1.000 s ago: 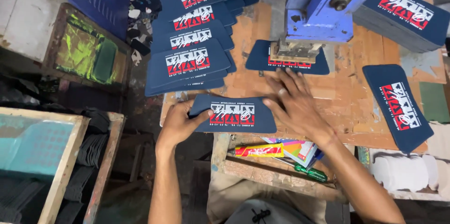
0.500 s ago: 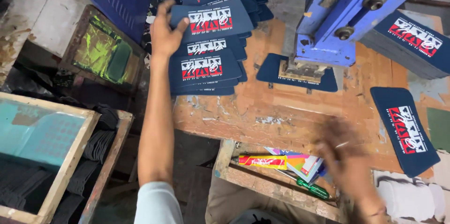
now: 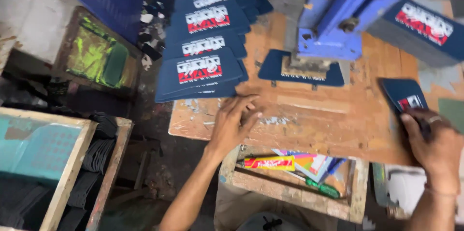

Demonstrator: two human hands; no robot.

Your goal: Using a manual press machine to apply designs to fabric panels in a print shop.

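My left hand (image 3: 233, 123) rests flat on the worn wooden table (image 3: 328, 124), fingers spread, just below a fanned row of dark blue printed fabric panels (image 3: 200, 69). My right hand (image 3: 432, 144) grips a single blue printed panel (image 3: 403, 94) at the table's right edge. Another blue panel (image 3: 300, 69) lies under the head of a blue press machine (image 3: 338, 16) at the table's middle.
A second stack of blue printed panels (image 3: 423, 25) sits at the far right. A drawer below the table holds a tube (image 3: 268, 163), coloured papers and a green-handled tool (image 3: 321, 188). Wooden-framed screens (image 3: 94, 54) and a wooden frame (image 3: 72, 173) stand to the left.
My left hand put a panel on the fanned stack and came back down to the table's front edge. My right hand moved right and took hold of a panel there.
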